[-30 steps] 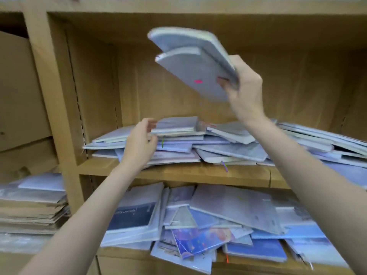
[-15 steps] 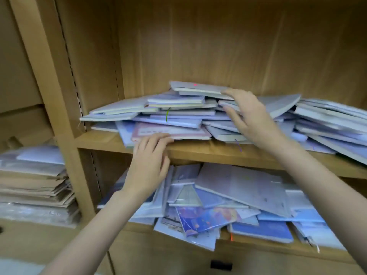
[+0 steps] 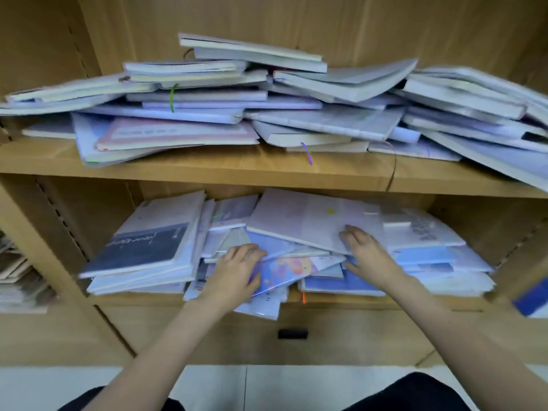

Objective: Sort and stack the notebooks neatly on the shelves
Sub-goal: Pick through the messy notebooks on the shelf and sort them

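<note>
left hand (image 3: 237, 269) flat on bright blue picture-cover notebook (image 3: 292, 269), gripping nothing | right hand (image 3: 366, 253) grips wide pale pink notebook (image 3: 308, 222) | pulling may spill loose lower pile off wooden shelf (image 3: 341, 301)

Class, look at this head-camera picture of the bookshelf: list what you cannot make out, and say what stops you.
- Right end of the upper shelf's pale notebook pile: cut off by the frame edge, motion-blurred.
- Handwritten title on the dark blue notebook cover: too blurred to read.
- Colourful blue-and-orange notebook: partly hidden under the left hand and the large pale lilac notebook.
- Right hand: thumb tucked under that notebook.
</note>
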A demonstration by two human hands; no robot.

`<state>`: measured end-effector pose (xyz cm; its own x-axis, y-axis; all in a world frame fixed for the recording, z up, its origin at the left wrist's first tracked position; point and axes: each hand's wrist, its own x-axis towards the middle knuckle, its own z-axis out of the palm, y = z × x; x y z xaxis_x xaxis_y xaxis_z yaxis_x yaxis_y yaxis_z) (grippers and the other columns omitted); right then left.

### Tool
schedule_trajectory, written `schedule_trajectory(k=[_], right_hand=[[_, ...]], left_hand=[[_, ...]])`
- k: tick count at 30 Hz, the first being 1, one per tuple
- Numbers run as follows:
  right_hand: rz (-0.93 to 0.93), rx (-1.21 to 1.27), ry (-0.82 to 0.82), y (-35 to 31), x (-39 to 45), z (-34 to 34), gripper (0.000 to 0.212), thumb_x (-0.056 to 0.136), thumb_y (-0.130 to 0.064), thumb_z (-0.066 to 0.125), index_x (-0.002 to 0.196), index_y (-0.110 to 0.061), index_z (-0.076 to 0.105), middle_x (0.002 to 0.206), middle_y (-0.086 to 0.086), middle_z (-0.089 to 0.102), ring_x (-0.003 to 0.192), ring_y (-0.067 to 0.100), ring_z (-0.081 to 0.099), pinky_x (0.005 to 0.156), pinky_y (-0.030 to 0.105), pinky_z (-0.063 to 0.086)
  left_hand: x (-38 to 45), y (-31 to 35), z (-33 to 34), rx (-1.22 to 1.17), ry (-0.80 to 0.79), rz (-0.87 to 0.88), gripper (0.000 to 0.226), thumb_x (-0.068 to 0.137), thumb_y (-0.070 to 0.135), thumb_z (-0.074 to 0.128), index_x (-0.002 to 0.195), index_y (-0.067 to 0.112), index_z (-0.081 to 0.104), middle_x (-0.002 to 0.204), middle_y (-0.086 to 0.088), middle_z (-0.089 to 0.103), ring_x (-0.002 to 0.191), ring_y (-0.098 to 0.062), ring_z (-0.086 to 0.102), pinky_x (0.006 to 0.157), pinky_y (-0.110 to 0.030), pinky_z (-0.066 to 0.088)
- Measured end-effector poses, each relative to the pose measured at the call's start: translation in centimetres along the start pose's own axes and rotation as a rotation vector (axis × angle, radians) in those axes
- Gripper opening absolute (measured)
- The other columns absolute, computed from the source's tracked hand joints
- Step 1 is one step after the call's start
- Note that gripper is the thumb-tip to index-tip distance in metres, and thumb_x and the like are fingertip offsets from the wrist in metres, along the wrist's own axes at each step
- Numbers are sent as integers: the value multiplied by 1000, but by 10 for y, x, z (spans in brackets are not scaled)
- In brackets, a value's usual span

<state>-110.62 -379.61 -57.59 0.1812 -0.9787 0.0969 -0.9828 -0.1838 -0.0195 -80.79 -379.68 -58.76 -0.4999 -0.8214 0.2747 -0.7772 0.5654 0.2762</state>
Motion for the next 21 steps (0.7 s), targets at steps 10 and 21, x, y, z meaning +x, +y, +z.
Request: schedule_trajectory(k=[10, 21], right_hand=[[-28, -145, 123, -19, 19, 2, 63, 46, 19, 72, 107, 15, 59, 105, 32, 62, 95, 45, 63, 73, 46, 54], [-91, -183, 217, 55, -43, -20, 76, 40, 19, 72, 111, -7, 66, 112, 14, 68, 88, 29, 70, 65, 35, 56]], left_hand=[[5, -6, 18, -40, -55, -50, 52, 86, 10, 52, 136, 19, 42, 143, -2, 36, 127, -27, 37, 104, -33, 33], [14, 8, 11, 50, 131, 69, 63, 76, 43, 42, 134, 23, 31, 132, -13, 48, 116, -33, 48, 90, -46, 46]])
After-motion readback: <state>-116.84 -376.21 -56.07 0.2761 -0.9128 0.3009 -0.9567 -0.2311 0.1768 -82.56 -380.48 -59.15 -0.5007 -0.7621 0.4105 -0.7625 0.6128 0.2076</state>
